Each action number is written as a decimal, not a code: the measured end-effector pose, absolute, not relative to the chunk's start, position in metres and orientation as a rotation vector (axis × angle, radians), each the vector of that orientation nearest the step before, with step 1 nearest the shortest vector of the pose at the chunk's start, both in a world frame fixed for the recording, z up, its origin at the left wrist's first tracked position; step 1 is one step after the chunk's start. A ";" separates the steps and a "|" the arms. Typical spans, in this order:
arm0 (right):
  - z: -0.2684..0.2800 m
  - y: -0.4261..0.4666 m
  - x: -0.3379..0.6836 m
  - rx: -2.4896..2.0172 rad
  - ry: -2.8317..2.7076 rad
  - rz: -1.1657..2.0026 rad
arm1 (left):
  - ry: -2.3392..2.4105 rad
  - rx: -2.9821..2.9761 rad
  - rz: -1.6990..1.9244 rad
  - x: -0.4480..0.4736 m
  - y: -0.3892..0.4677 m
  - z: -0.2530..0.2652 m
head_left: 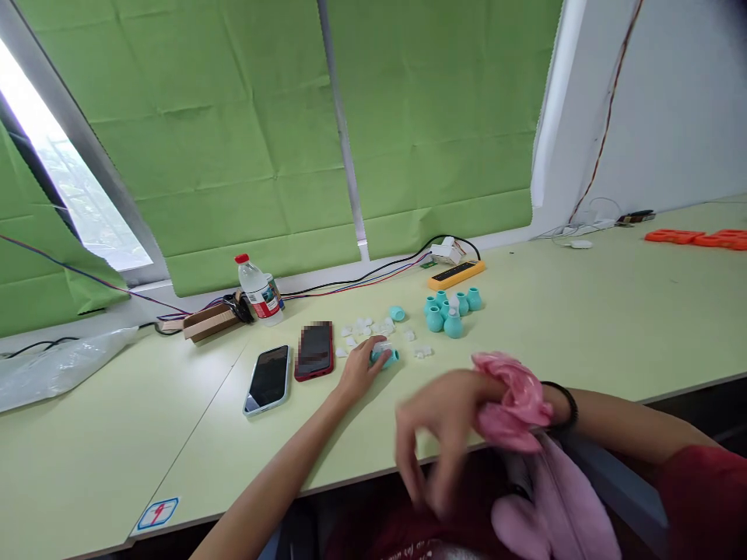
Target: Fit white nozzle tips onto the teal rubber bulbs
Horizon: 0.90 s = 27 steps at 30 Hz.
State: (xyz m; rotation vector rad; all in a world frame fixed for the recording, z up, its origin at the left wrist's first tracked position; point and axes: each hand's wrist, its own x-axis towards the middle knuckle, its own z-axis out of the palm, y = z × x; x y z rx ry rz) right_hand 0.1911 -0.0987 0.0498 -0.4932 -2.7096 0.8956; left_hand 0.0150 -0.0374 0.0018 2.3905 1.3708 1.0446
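My left hand (pixel 362 369) rests on the table with its fingers closed around a small teal bulb-shaped pot (pixel 395 355) lying on its side. A clear piece shows near those fingertips; whether it is attached cannot be made out. My right hand (pixel 437 424), wearing a pink scrunchie (pixel 517 400) at the wrist, hangs over the table's front edge. Motion smears its downward-bent fingers, so I cannot see whether they hold anything. Beyond my left hand lie several translucent white pieces (pixel 423 352) and one teal pot (pixel 397 313) on its side. Several more teal pots (pixel 453 325) stand grouped to the right.
Left of my left hand lie a red-cased phone (pixel 315 350) and a light-cased phone (pixel 268 379). Behind them stand a water bottle (pixel 260 292) and a cardboard box (pixel 211 322). A yellow power strip (pixel 456 274) and cables run along the back. Orange pieces (pixel 694 238) lie far right.
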 end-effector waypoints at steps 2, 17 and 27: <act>0.046 -0.057 0.176 -0.457 -2.513 0.544 | 1.339 2.386 1.079 0.014 -0.035 -0.001; -0.009 -0.003 0.174 -0.818 -2.209 0.522 | 1.416 2.181 1.185 0.007 -0.025 -0.005; -0.010 -0.001 0.176 -0.699 -2.164 0.521 | 1.271 2.362 1.006 0.013 -0.033 0.002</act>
